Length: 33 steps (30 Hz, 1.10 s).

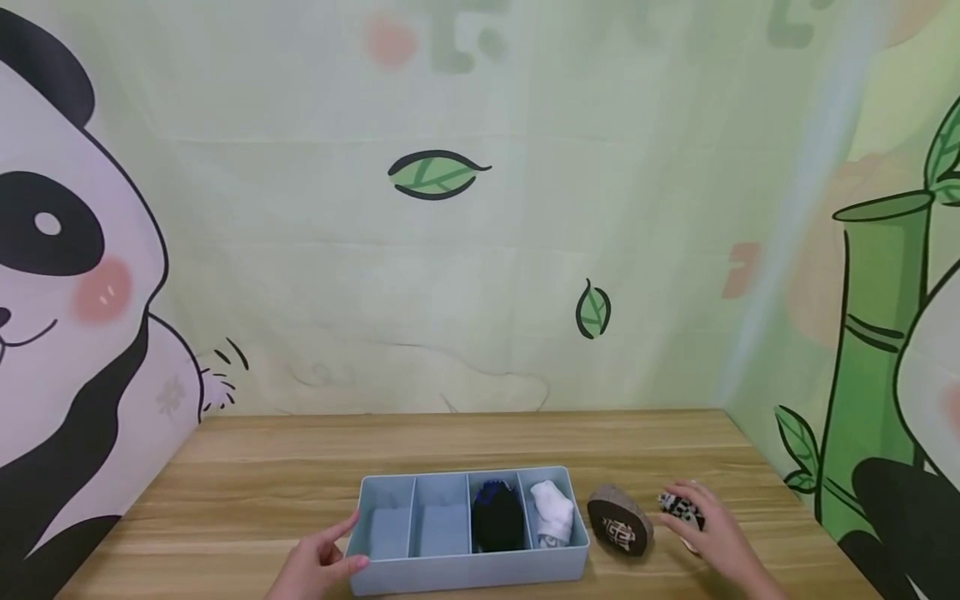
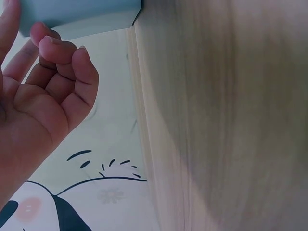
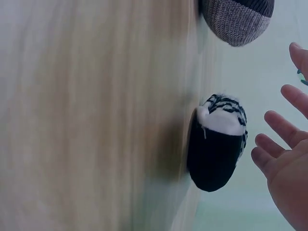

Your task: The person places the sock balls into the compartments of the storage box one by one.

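A pale blue divided storage box (image 1: 468,573) stands on the table, with a rolled black and blue sock (image 1: 498,518) and a rolled white sock (image 1: 553,510) in its two right-hand compartments. My left hand (image 1: 318,557) grips the box's left end between thumb and fingers; in the left wrist view several fingers (image 2: 79,72) curl below the box (image 2: 82,17). At the right, my right hand (image 1: 708,533) hovers around a rolled black-and-white patterned sock (image 1: 681,508). The right wrist view shows that sock (image 3: 216,154) apart from the loosely spread fingers (image 3: 284,127).
Between the box and my right hand lies a rolled grey and black sock (image 1: 619,521) with a pale emblem. The wooden table (image 1: 465,442) ends at a printed backdrop (image 1: 300,250) with pandas, leaves and bamboo.
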Tool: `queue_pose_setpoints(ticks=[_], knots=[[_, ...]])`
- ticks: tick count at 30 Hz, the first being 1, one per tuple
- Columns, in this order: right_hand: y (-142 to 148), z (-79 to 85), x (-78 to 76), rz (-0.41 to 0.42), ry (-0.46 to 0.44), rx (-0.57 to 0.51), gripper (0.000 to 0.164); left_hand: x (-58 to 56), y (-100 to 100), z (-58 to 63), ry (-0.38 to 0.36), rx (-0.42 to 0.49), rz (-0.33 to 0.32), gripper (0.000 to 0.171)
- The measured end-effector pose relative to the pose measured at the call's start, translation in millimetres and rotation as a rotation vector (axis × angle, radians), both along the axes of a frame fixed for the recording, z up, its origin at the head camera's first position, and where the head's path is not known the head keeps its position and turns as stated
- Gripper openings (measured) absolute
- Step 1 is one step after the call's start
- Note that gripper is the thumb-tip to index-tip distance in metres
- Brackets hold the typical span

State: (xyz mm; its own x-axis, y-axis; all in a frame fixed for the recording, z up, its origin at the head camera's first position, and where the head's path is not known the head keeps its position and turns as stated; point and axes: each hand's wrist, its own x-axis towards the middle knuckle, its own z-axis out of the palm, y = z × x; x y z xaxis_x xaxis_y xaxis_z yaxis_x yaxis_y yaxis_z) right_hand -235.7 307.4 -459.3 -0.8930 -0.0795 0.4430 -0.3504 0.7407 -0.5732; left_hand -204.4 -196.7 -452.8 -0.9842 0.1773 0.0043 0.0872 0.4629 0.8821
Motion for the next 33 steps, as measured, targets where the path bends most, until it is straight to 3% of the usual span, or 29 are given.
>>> queue_pose_setpoints(ticks=[14, 21, 33], knots=[[10.2, -2.0, -3.4, -0.014, -0.143, 0.06, 0.045, 1.2, -1.2, -1.2, 0.001, 0.0, 0.006, 0.071], [18.1, -1.5, -5.7, -0.018, -0.134, 0.101, 0.041, 2.3, 1.1, 2.9, 0.022, 0.001, 0.006, 0.073], [31.4, -3.2, -12.0, -0.005, -0.229, 0.147, 0.047, 1.6, 0.3, 2.9, 0.037, 0.001, -0.002, 0.073]])
